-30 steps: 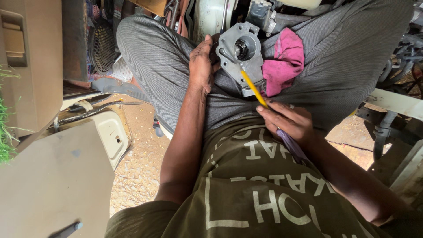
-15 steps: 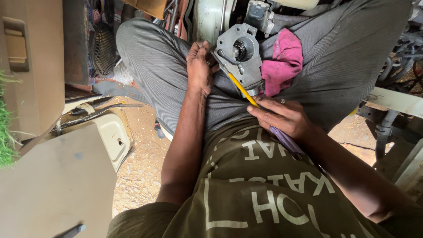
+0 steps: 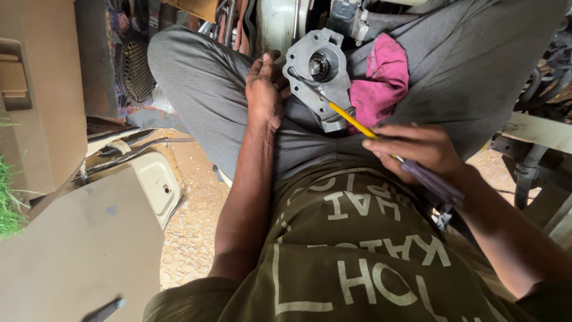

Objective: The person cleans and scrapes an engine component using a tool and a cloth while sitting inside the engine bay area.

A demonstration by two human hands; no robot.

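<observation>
Holding a grey housing (image 3: 317,80) steady on the lap, left hand (image 3: 265,89) fingers curled on its edge. Right hand (image 3: 417,149) pinching a yellow-shafted screwdriver (image 3: 381,143), tip now pushed further up across the housing face than a second ago, near its bearing. Pink rag (image 3: 384,83) just beside, touching; cream panels (image 3: 89,238) left.

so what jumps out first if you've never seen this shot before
The grey metal housing with a round bearing at its centre, resting on the lap at top centre, steadied at its left edge by the left hand. Next, the yellow-shafted screwdriver, purple handle in the right hand, tip on the housing's face. The bright pink rag lies just right of it.
</observation>
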